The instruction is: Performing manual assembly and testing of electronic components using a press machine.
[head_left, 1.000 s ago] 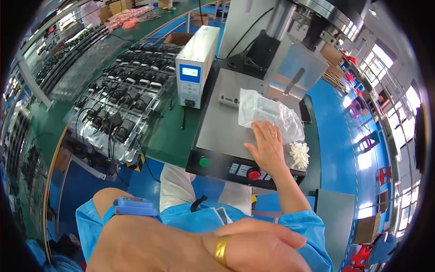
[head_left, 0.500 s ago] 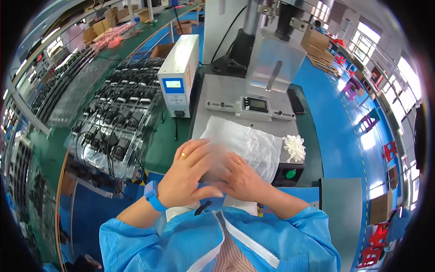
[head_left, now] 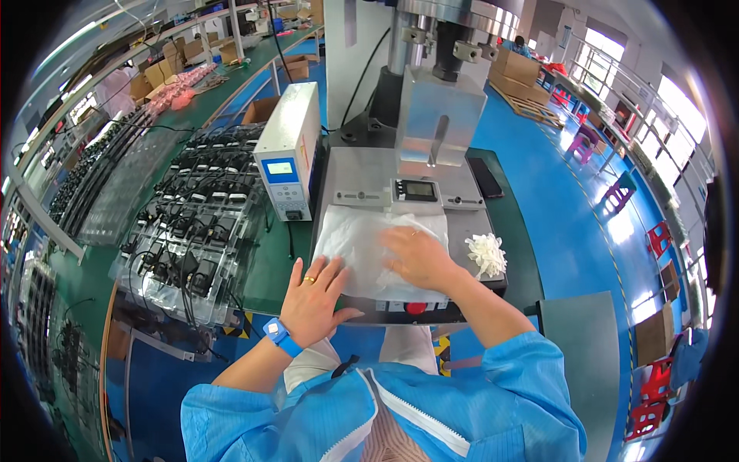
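Note:
A thin white sheet, perhaps a plastic bag [head_left: 358, 271], lies spread on the front of a grey metal machine base [head_left: 362, 165]. My left hand [head_left: 312, 304] rests at the sheet's near left edge, fingers spread and touching it. Over the middle of the sheet is my right hand [head_left: 422, 260], its fingers stretched out, palm down and slightly blurred. I see nothing held in either hand. Just beyond the sheet, a small display unit [head_left: 416, 190] sits on the base beneath a big metal block [head_left: 439, 123] of the press.
A white control box [head_left: 289, 154] stands left of the press. Farther left, trays hold several black adapters with cables [head_left: 192, 231]. To the right are a pile of white strips [head_left: 486, 256] and a dark phone [head_left: 485, 179]. A red button [head_left: 416, 308] faces me.
My hands have moved apart: the left lies at the sheet's left edge, the right over its middle. The sheet now lies flatter and squarer, and the red button has come into view.

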{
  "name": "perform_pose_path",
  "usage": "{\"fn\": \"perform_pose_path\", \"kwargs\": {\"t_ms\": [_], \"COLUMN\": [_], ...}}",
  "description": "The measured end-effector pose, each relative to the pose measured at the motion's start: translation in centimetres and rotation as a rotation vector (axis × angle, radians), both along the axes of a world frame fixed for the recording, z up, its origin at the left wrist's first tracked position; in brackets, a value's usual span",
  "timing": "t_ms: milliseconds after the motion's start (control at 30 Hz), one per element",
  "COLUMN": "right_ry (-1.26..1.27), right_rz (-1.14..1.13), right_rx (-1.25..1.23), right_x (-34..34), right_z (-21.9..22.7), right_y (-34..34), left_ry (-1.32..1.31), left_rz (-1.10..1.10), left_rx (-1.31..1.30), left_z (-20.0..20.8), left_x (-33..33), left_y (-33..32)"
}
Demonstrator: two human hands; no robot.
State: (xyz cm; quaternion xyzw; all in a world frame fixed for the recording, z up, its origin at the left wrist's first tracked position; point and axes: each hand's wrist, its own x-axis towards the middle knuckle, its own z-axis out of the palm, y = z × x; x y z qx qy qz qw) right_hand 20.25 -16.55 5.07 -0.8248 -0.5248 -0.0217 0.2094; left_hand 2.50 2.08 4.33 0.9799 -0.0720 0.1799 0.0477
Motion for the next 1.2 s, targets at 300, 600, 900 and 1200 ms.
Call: {"fn": "perform_pose_path", "kwargs": {"t_ms": [300,600,900,1200], "right_ry": [-0.867,-0.198,-0.169,0.072], "right_rz": [-0.214,-0.509,-0.52,-0.69], "right_rx": [-0.125,0.02,-0.053,0.094], "right_x": [14.6,19.4,18.7,12.9], "right_z": [-3.4,-2.7,-1.4,1.7], "right_y": [0.3,3.7,4.0,3.9], "left_ry": [-0.069,-0.178,-0.249,-0.205], "left_rz": [-0.028,-0.067,-0.146,-0.186], "left_rx": [-0.05,-0.24,-0.328,-0.324], "left_z": [-1.4,-2.7,-3.0,-2.7], "left_x": [-0.7,-3.1,-4.7,-4.5], "left_y": [-0.4,-1.4,-1.0,-1.8]}}
